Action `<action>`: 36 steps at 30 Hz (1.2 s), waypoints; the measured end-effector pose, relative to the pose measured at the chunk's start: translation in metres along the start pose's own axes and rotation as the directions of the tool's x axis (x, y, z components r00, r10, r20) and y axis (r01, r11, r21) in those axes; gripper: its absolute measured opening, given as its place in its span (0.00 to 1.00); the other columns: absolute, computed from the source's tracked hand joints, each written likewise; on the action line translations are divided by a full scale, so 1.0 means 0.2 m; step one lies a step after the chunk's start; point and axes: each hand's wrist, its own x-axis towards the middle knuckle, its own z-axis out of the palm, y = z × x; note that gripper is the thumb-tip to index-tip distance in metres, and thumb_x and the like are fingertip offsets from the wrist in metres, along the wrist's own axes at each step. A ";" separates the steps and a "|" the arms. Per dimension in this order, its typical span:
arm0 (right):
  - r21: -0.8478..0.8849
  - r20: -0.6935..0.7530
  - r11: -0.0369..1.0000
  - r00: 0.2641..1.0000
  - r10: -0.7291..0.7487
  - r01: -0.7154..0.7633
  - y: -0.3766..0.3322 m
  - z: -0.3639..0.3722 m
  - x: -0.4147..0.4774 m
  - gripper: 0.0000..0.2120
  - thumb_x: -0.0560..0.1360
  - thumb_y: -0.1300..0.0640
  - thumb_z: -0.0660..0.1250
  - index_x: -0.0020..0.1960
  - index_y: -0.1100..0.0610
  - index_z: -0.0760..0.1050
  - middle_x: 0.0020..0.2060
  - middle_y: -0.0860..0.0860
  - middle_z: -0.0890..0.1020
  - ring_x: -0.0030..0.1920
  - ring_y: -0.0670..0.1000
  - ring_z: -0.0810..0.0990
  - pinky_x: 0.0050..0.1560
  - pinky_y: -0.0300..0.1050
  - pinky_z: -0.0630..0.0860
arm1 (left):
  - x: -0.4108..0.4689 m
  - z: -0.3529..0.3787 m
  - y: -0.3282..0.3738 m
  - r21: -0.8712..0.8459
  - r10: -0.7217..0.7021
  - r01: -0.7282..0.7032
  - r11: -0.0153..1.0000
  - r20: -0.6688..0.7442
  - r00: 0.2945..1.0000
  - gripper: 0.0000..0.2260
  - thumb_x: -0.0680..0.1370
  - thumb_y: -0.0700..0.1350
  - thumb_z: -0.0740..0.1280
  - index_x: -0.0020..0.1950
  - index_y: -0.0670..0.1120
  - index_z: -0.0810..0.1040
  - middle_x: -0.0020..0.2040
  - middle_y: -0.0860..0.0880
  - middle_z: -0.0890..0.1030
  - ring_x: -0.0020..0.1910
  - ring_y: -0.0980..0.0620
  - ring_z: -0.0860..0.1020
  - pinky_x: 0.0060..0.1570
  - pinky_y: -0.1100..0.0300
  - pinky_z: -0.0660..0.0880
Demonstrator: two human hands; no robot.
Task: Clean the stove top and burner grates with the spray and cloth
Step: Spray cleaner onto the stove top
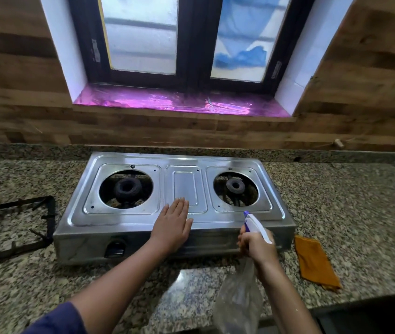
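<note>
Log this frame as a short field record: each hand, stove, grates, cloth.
left hand: flat on stove top, empty
right hand: gripping spray bottle, nozzle aimed at stove
stove: two burners, grates off
grates: on counter, left of stove
cloth: orange, on counter, right of stove, untouched

Two-burner steel stove sits mid-table, both burners bare. Left hand lies flat, fingers spread, on the stove's front middle. Right hand grips a spray bottle at the stove's front right, nozzle toward the top. Grates left of the stove, orange cloth right.
</note>
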 end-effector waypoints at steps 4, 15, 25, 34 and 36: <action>0.047 -0.030 0.999 1.000 -0.003 0.004 -0.08 -0.04 0.04 0.14 0.61 0.72 0.59 0.39 0.58 0.77 0.34 0.52 0.77 0.35 0.52 0.75 0.34 0.47 0.75 | 0.08 0.01 0.12 0.005 0.063 -0.063 0.998 0.023 0.998 0.28 0.83 0.56 0.43 0.80 0.45 0.45 0.80 0.47 0.46 0.79 0.50 0.43 0.76 0.52 0.42; -0.021 -0.155 1.000 0.988 0.004 -0.007 -0.18 -0.25 0.27 0.10 0.55 0.69 0.59 0.28 0.56 0.74 0.27 0.53 0.73 0.28 0.53 0.70 0.28 0.44 0.69 | 0.23 0.05 0.29 0.016 0.086 -0.086 0.996 0.021 0.996 0.40 0.73 0.65 0.29 0.80 0.45 0.45 0.80 0.48 0.46 0.79 0.51 0.43 0.75 0.53 0.43; -0.020 -0.241 0.999 0.970 0.027 -0.033 -0.16 -0.53 0.44 0.06 0.53 0.65 0.59 0.26 0.57 0.72 0.24 0.54 0.72 0.23 0.53 0.69 0.28 0.42 0.68 | 0.34 0.16 0.65 -0.003 0.239 -0.239 0.971 -0.005 0.971 0.45 0.69 0.65 0.22 0.79 0.45 0.47 0.80 0.47 0.47 0.78 0.51 0.42 0.76 0.53 0.44; -0.072 -0.107 0.991 0.988 0.107 -0.115 -0.02 -0.78 0.41 0.08 0.56 0.68 0.57 0.30 0.59 0.72 0.26 0.57 0.70 0.22 0.51 0.65 0.26 0.37 0.60 | 0.48 0.21 0.90 0.001 0.287 -0.287 0.958 -0.003 0.958 0.38 0.73 0.62 0.32 0.79 0.45 0.51 0.80 0.47 0.50 0.79 0.50 0.47 0.74 0.57 0.42; -0.104 -0.080 0.989 0.992 0.097 -0.105 0.02 -0.81 0.40 0.06 0.57 0.64 0.57 0.27 0.56 0.71 0.25 0.56 0.67 0.22 0.50 0.63 0.26 0.37 0.59 | 0.51 0.22 0.94 -0.001 0.285 -0.285 0.959 -0.001 0.959 0.39 0.73 0.62 0.33 0.79 0.44 0.52 0.80 0.46 0.51 0.79 0.50 0.47 0.75 0.55 0.44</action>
